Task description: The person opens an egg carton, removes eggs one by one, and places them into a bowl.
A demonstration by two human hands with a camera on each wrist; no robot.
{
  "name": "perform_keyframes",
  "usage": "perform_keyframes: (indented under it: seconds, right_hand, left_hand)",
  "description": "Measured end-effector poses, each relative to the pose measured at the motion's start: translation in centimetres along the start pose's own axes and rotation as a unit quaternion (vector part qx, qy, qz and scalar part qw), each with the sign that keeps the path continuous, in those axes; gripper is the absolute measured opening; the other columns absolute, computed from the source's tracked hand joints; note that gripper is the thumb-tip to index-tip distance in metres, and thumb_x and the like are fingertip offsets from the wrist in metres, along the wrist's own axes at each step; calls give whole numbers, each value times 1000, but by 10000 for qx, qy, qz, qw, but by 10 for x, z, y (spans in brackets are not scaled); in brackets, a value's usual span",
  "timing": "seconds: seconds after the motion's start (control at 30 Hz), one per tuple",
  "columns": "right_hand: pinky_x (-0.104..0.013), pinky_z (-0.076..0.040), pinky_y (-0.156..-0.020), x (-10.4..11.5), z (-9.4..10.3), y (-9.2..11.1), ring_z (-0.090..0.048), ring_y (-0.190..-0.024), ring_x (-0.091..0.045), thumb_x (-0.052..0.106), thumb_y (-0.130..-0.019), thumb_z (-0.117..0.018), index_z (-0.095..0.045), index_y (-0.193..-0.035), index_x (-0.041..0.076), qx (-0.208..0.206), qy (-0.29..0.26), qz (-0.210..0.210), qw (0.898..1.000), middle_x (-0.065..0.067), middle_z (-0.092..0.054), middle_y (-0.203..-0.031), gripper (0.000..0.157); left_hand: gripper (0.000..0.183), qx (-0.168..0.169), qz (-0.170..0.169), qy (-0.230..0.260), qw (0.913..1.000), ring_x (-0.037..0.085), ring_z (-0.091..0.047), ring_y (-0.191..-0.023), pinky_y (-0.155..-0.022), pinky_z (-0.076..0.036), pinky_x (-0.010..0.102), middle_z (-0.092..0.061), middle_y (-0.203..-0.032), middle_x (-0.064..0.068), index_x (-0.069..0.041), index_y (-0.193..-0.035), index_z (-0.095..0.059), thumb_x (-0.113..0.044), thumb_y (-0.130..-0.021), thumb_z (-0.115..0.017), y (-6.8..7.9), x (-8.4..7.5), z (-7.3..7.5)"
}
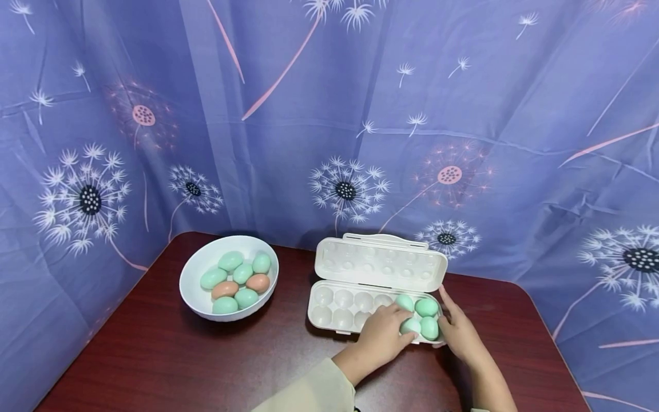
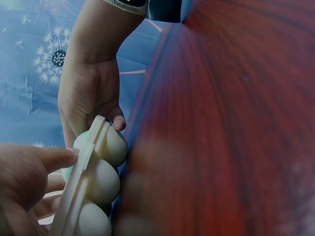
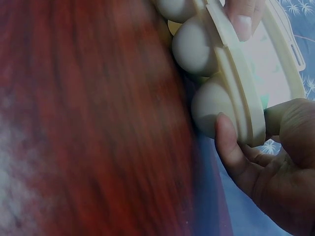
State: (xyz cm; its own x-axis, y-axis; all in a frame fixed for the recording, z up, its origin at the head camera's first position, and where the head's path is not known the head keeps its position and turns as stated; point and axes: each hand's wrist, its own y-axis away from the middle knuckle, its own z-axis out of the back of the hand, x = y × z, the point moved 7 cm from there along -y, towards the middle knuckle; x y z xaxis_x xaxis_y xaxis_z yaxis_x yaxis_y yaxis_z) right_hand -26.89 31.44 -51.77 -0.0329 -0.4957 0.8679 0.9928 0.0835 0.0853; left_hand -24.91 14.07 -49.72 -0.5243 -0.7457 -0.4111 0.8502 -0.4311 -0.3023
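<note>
A white plastic egg carton (image 1: 381,266) lies on the table with its lid raised at the back. Several pale green eggs (image 1: 426,307) sit in the cups at its right end; the cups further left hold nothing. My left hand (image 1: 380,339) reaches over the front row, thumb and fingers about a pale green egg (image 1: 410,326) in its cup. In the left wrist view, that thumb lies on the carton's front rim. My right hand (image 3: 290,167) grips the carton's right end, one digit against the underside of a rounded cup (image 3: 212,105), the others at the rim.
On the left of the dark red wooden table (image 1: 247,355) stands a white bowl (image 1: 187,274) with several pale green eggs (image 1: 230,261) and two brown eggs (image 1: 224,290). A blue dandelion-print curtain (image 1: 288,143) hangs right behind the table.
</note>
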Motion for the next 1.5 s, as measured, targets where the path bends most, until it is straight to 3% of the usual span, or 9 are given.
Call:
perform_keyframes:
  seconds: [0.9,1.5]
  right_hand:
    - [-37,-60,-53,3,-1,1,-67,-75,-19,-5,-100,-38,-9,-164,16,-32,43,-11,10000,-38,-45,-140,73]
    - [-38,-60,-54,2,0,1,-66,-80,-18,-5,-101,-39,-9,-164,16,-17,27,-31,10000,-37,-43,-142,73]
  left_hand:
    - [37,52,11,264,9996,9,-64,-107,-86,-54,22,-68,-126,-7,-21,-129,-68,-40,-97,-65,2,0,5]
    - [34,-170,11,512,9985,7,-67,-99,-80,-54,20,-70,-114,-4,-18,-125,-68,-37,-97,-66,1,-3,15]
